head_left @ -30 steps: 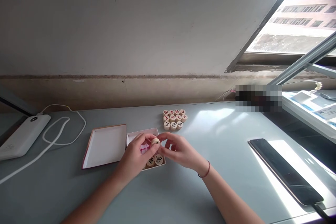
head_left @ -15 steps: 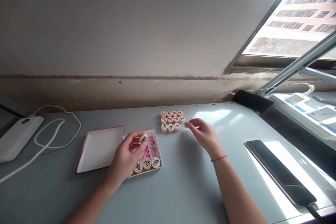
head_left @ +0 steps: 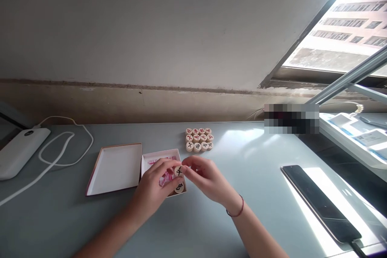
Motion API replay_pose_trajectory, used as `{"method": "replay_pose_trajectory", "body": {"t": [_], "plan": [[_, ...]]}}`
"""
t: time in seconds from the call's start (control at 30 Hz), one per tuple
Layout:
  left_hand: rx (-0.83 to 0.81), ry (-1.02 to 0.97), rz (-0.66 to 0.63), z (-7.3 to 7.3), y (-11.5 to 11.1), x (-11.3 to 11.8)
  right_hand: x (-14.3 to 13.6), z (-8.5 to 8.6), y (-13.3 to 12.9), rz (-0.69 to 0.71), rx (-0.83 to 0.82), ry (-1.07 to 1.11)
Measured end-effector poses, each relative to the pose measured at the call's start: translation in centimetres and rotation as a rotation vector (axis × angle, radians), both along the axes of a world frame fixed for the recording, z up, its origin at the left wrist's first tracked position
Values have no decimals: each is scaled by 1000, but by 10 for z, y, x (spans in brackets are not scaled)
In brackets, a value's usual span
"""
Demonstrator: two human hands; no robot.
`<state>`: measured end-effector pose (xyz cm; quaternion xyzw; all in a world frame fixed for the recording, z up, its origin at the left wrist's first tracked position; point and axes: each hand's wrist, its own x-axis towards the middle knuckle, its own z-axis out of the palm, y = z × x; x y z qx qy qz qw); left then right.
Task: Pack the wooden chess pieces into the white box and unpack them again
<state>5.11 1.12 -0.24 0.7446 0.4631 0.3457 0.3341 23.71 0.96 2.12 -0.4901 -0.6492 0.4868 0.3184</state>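
Surface [head_left: 263, 189] stretches from the phone [head_left: 322, 203] near its right edge to the right hand [head_left: 208, 178], its hold hard to tell, beside the black-marked piece [head_left: 178, 171] clamped in the grip of the left hand [head_left: 153, 182].

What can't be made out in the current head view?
Head view:
Box, near-left inside: hidden by left hand.
Right hand, gripping or only touching held piece: too small.
Whatever's behind the pixelated patch: masked.
White cable, one end: cut off by left edge.
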Motion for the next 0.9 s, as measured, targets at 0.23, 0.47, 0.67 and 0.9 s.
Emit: {"method": "replay_pose_trajectory", "body": {"t": [0.23,0.47,0.67,0.9], "plan": [[-17,115,4,-3,-1,0,48,-10,26,-487,-16,-1],[181,275,-91,-3,21,7,80,-38,44,-625,-54,-261],[396,586,-51,-6,61,43,78,-44,45,-587,16,-442],[274,854,6,-7,76,80,79,-39,45,-570,-35,-457]]}}
